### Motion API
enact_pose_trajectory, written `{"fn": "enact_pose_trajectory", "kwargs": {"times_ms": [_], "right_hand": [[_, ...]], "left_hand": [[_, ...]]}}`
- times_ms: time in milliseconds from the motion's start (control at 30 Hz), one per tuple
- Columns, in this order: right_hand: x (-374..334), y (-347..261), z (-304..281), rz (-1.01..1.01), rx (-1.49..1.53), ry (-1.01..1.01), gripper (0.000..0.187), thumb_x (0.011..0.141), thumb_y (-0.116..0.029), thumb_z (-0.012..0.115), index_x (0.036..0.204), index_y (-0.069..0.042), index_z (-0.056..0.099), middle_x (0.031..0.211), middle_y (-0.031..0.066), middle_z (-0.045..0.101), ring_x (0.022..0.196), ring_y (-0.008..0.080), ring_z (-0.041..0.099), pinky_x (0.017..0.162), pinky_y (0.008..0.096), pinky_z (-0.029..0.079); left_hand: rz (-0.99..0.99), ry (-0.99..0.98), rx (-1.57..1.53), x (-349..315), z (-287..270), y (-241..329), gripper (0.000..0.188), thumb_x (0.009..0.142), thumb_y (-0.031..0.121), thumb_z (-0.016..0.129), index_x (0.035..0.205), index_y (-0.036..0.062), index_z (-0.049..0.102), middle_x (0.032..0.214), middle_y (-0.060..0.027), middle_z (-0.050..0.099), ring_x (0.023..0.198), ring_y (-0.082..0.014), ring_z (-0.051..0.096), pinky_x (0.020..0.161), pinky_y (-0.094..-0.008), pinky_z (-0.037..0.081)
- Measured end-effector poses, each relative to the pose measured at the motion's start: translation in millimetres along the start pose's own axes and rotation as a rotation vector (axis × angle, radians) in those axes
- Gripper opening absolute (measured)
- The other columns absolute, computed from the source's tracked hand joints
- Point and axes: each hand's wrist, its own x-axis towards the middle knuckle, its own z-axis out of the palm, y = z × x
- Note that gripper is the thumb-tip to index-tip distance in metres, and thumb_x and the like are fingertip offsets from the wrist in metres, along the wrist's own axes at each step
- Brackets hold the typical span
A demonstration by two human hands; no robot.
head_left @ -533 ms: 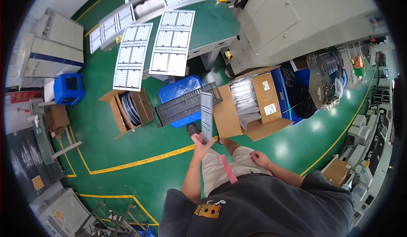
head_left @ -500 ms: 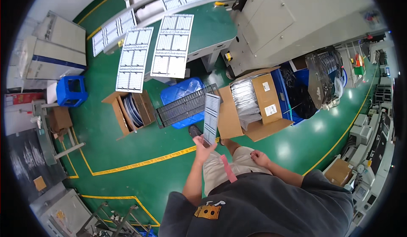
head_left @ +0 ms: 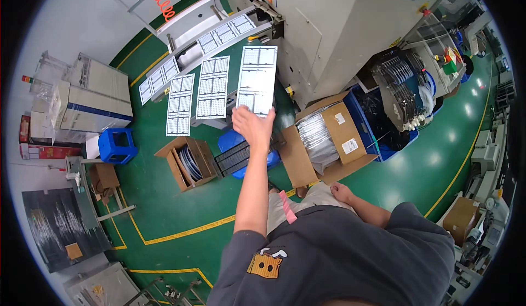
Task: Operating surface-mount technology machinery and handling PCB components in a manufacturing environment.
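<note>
At the left we see a blue stool (head_left: 118, 145) on the floor, then a white panel (head_left: 159, 79) on the rail. Next come two more panels: the nearer one (head_left: 180, 104) juts past the edge of the green table (head_left: 234, 67), and its neighbour (head_left: 212, 87) lies just beside it. Below them stands a small carton (head_left: 205, 153) with round discs on edge inside. A black rack (head_left: 229, 159) rests across a blue tub (head_left: 228, 140).

Our left hand (head_left: 253, 125) is closed on the near end of the held panel (head_left: 258, 81) — thumb at its right corner, fingers across the lower edge. The panel stretches away from us over the table; whether it touches the top, we cannot tell.

Right of that, a big carton (head_left: 346, 133) holds silvery packs. Our right hand (head_left: 342, 193) sits by our thigh, fingers curled — we cannot tell whether it grips anything. Past it stands a blue bin (head_left: 399, 148) with black stuff inside.
</note>
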Motion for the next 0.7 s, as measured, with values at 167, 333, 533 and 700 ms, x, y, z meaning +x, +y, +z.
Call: {"fn": "enact_pose_trajectory", "kwargs": {"times_ms": [167,333,533,700], "right_hand": [[-12,9,-15,0.044,0.056,-0.048,0.033,0.095,-0.036,0.058,0.113,-0.010,0.068,0.109,0.0162,0.072,0.102,0.0327,0.069,0.091,0.0411,0.054],[-17,19,-22,0.068,0.079,-0.039,0.033,0.095,-0.036,0.058,0.112,-0.009,0.068,0.109,0.0161,0.072,0.102,0.0323,0.069,0.090,0.0407,0.054],[-18,19,-33,0.059,0.066,-0.051,0.032,0.095,-0.035,0.059,0.111,-0.009,0.068,0.107,0.0163,0.072,0.101,0.0325,0.069,0.090,0.0405,0.054],[-15,11,-36,0.030,0.016,-0.059,0.032,0.094,-0.034,0.059,0.111,-0.008,0.068,0.107,0.0166,0.072,0.100,0.0331,0.069,0.090,0.0407,0.054]], "left_hand": [[-0.048,0.033,0.124,36,31,18,0.082,0.067,0.043,0.085,0.123,0.0004,0.042,0.139,-0.0317,0.040,0.130,-0.0445,0.038,0.106,-0.0570,0.032],[-0.046,0.125,0.156,38,50,20,0.080,0.071,0.041,0.084,0.125,0.0003,0.042,0.145,-0.0325,0.034,0.135,-0.0445,0.034,0.106,-0.0566,0.032],[0.014,0.206,0.112,32,56,18,0.084,0.073,0.041,0.083,0.132,-0.0008,0.039,0.149,-0.0324,0.028,0.141,-0.0452,0.028,0.108,-0.0566,0.031],[0.018,0.277,0.095,29,48,18,0.084,0.076,0.041,0.081,0.135,-0.0006,0.039,0.152,-0.0303,0.027,0.142,-0.0450,0.027,0.110,-0.0578,0.030]]}}
